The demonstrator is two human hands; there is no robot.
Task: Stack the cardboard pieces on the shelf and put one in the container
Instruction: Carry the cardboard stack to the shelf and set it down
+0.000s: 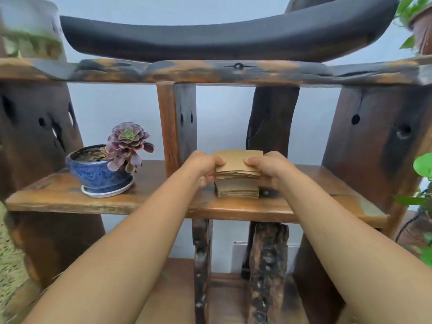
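A stack of brown cardboard pieces (237,184) stands on the middle wooden shelf (163,202), right of centre. My left hand (202,167) grips the stack's left side, thumb on the top piece. My right hand (268,169) grips its right side the same way. The upper part of the stack sits slightly askew over the lower part. A long dark curved tray-like container (210,40) rests on the shelf above.
A blue glazed pot (98,174) with a purple succulent stands on the same shelf to the left. Dark wooden uprights (177,122) rise behind the stack. Green leaves (423,167) hang at the right edge. A pale pot (28,26) sits top left.
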